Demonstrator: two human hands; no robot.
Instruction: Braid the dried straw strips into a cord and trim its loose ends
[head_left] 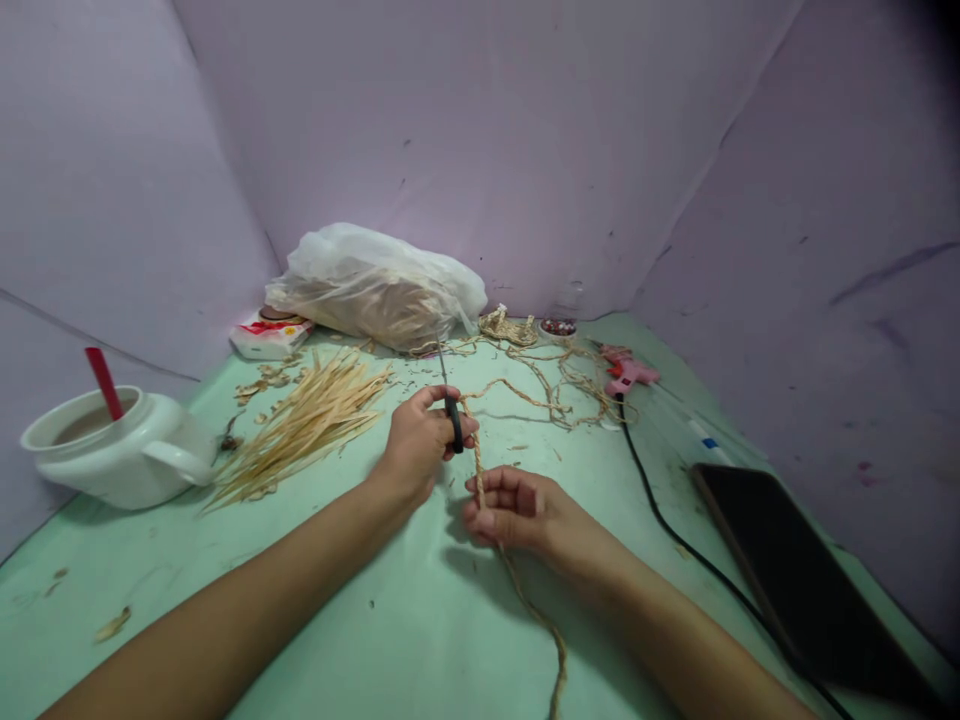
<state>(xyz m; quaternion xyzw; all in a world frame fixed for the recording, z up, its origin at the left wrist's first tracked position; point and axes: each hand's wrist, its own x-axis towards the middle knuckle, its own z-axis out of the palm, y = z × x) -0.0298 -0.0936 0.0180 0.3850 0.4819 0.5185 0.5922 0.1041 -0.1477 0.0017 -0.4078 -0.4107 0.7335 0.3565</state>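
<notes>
My left hand [420,445] is closed round the black handles of a pair of scissors [452,420], whose thin blades point up and away. My right hand [510,508] is closed on a braided straw rope [525,600] that runs from my fingers toward the near edge of the green table [375,620]. The rope also rises from my right hand to the scissors, then continues in loose tangles [551,385] across the middle of the table.
A bundle of straw strips [307,425] lies left of my hands. A white pot [124,455] with a red stick stands far left. A plastic bag [375,285], a pink glue gun [626,372] with black cord, and a dark tablet [795,580] are around.
</notes>
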